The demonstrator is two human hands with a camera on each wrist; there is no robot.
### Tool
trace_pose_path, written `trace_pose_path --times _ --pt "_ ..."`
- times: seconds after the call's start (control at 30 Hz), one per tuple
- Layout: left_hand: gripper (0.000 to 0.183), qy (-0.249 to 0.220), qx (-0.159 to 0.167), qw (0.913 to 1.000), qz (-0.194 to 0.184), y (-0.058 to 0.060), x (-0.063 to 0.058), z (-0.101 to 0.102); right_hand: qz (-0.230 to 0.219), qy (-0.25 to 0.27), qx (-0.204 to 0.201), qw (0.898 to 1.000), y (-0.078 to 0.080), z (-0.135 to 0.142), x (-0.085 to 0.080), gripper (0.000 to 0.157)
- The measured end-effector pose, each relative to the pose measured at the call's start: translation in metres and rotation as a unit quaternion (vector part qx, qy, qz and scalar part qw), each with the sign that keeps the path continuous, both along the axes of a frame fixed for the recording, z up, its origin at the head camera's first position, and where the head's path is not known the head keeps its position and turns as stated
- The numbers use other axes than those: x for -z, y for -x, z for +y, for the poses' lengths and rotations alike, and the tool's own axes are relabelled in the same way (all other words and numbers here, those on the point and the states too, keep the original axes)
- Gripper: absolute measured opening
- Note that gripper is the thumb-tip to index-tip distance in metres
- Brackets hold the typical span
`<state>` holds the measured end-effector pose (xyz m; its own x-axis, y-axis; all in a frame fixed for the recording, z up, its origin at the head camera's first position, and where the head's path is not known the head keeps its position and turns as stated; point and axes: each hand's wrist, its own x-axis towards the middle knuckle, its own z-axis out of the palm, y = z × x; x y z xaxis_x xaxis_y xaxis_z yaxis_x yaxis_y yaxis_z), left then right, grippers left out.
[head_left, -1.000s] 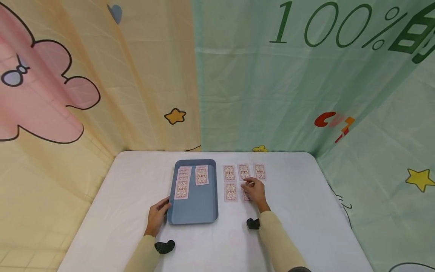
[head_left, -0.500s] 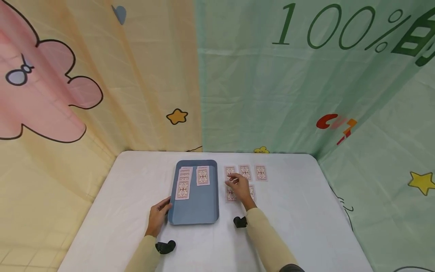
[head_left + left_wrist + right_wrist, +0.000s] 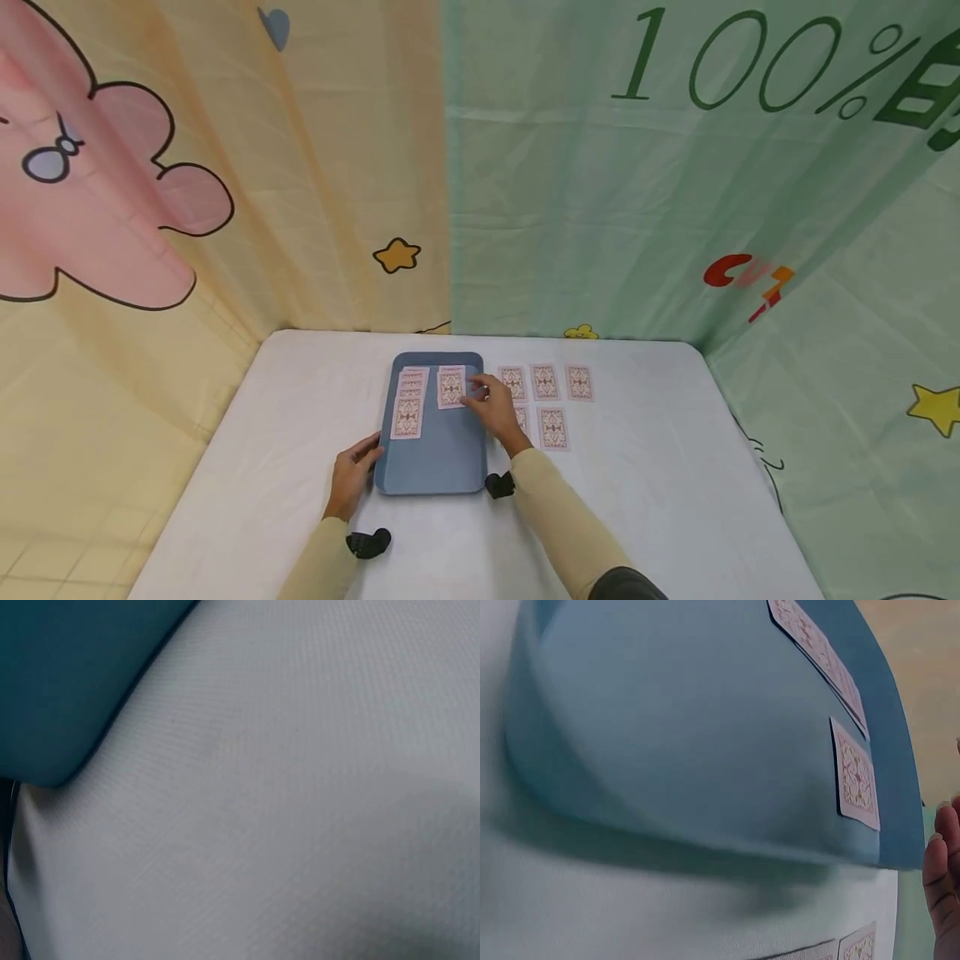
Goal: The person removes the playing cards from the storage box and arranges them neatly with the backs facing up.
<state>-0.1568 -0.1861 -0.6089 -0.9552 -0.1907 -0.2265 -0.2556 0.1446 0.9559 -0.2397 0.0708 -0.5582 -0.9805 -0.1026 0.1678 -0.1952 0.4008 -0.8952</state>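
Note:
A blue-grey tray (image 3: pixel 435 467) lies on the white table. Inside, an overlapping column of playing cards (image 3: pixel 406 417) runs down the left, with a card pile (image 3: pixel 452 389) at the upper right. My left hand (image 3: pixel 349 482) touches the tray's left edge with its fingertips. Over the right rim hovers my right hand (image 3: pixel 497 412), fingers slightly bent and beside that pile; no card shows in it. In the right wrist view its fingers (image 3: pixel 939 874) stand apart from the cards. The left wrist view shows mostly cloth and a tray corner (image 3: pixel 67 682).
Face-down cards lie in two rows right of the tray: three at the back, including a far-right card (image 3: pixel 580 382), and two in front, including a front card (image 3: pixel 553 428). My right hand partly covers the other front card. Curtains (image 3: pixel 600 208) rise behind the table.
My right hand has moved left from the front-row cards, over the inner cards, to the tray's right rim. My left hand stays at the tray's left edge.

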Motion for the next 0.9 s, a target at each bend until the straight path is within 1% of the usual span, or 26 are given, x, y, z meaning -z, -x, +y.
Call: trace_pose_path --times 0.23,0.37,0.5,0.6,0.8,0.9 --pt "0.04 -0.001 -0.002 0.9999 -0.011 0.003 0.001 0.0 -0.018 -0.008 0.004 1.0 0.004 -0.022 -0.002 0.04" --pt "0.041 0.001 0.001 0.9999 -0.013 0.002 0.001 0.0 -0.029 -0.002 0.0 1.0 0.005 -0.032 0.001 0.042" --pt "0.041 -0.001 0.004 1.0 -0.008 0.001 0.002 0.0 -0.046 0.001 -0.002 0.999 0.005 -0.04 0.005 0.042" --pt "0.041 0.0 0.003 1.0 -0.003 0.0 0.002 0.0 -0.046 0.001 -0.004 0.999 0.006 -0.044 0.009 0.042" --pt "0.04 0.0 -0.001 1.0 -0.001 -0.001 0.0 0.001 -0.031 0.005 -0.015 0.999 0.004 -0.053 0.012 0.042" --pt "0.04 0.0 -0.004 1.0 0.001 -0.002 -0.001 0.002 -0.036 0.002 -0.017 0.999 0.002 -0.059 0.014 0.041"
